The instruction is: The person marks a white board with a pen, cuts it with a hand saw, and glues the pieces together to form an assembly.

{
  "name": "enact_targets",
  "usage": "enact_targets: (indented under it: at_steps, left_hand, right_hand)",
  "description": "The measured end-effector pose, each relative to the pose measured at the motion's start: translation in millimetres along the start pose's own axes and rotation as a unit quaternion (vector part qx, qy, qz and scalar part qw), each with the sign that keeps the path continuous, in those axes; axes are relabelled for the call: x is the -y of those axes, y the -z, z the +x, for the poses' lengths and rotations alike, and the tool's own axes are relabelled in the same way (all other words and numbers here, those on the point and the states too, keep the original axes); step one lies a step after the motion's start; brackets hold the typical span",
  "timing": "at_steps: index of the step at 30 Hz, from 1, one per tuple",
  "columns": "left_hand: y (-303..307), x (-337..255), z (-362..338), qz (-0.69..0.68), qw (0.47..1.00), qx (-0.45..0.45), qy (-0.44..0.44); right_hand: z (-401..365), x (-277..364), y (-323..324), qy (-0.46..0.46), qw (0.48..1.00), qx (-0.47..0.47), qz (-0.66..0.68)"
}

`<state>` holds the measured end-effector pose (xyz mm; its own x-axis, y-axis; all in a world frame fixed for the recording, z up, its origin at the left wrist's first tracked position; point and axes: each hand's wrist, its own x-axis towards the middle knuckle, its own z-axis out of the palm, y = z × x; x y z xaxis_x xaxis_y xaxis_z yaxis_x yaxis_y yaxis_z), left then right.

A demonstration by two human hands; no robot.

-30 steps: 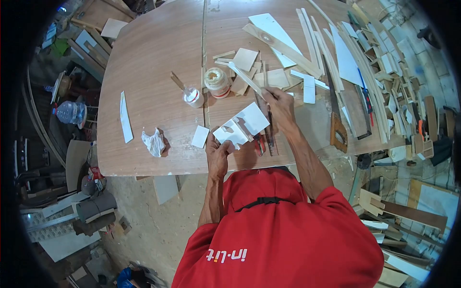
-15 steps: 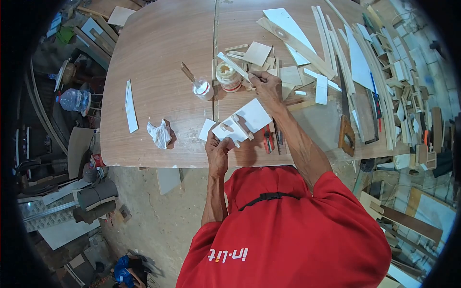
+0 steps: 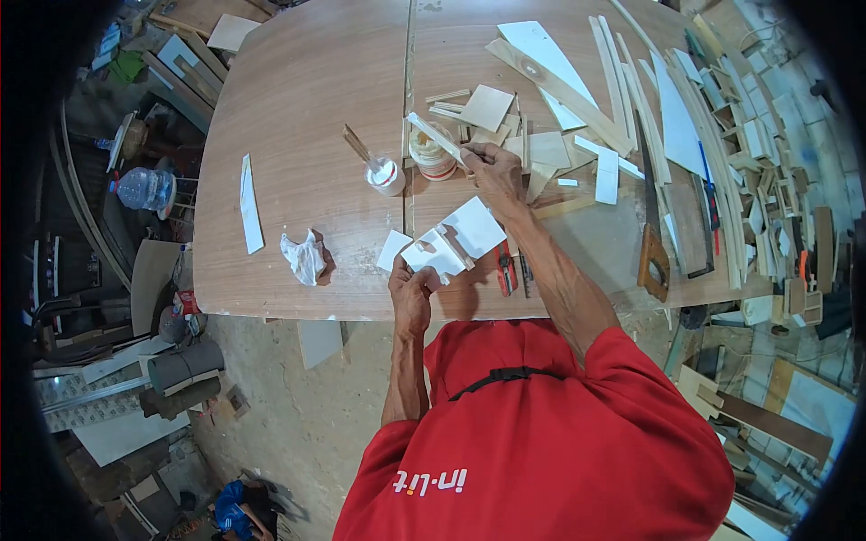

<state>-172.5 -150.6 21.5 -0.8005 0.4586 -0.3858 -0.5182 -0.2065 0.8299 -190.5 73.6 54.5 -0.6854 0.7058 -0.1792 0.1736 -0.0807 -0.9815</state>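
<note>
My left hand [image 3: 413,290] is closed on the near end of a small assembly of white-faced boards [image 3: 473,229], with short wooden pieces standing across it. My right hand [image 3: 495,171] pinches a thin pale wooden strip [image 3: 437,135], whose far end crosses the mouth of a glue-smeared jar [image 3: 433,164]. Left of that jar stands a small white cup [image 3: 385,177] with a stick or brush handle [image 3: 354,141] leaning out of it. A white offcut [image 3: 392,251] lies just beyond my left hand.
A crumpled white cloth [image 3: 304,257] and a narrow white strip [image 3: 250,206] lie on the left of the table. A red cutter [image 3: 506,270] is near the front edge. Wood offcuts [image 3: 487,107], a handsaw [image 3: 653,261] and long strips [image 3: 616,77] cover the right. Another person [image 3: 236,508] is at lower left.
My right hand has shifted slightly left and down with the strip, which now lies more over the jar's mouth. The assembly in my left hand has turned a little. The whole view has shifted slightly.
</note>
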Motion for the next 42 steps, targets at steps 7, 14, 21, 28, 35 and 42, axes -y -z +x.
enact_targets:
  at_steps: [7, 14, 21, 28, 35, 42]
  left_hand:
    - [9.3, 9.1, 1.4, -0.004, 1.000, -0.027, 0.016]
    - [15.2, 18.0, 2.4, -0.023, 1.000, -0.018, 0.011]
    - [8.6, 14.2, 2.4, -0.016, 0.999, -0.034, 0.032]
    - [-12.4, 14.5, 11.4, 0.025, 0.999, 0.020, 0.042]
    - [-45.4, 27.3, 22.2, 0.074, 0.989, 0.086, 0.092]
    - [-4.6, 30.1, 24.7, 0.483, 0.859, 0.034, -0.169]
  right_hand:
    - [5.2, -5.3, -4.5, 0.007, 0.999, 0.031, 0.023]
    - [-0.8, -1.3, 3.1, -0.112, 0.989, 0.042, 0.091]
    - [-21.8, -20.2, 47.3, -0.107, 0.988, 0.004, 0.111]
    - [-83.8, -55.0, 95.6, -0.025, 0.987, -0.020, -0.160]
    - [-113.9, -79.2, 115.1, -0.113, 0.993, -0.009, 0.015]
    - [-131.8, -95.5, 151.2, -0.105, 0.984, -0.146, 0.006]
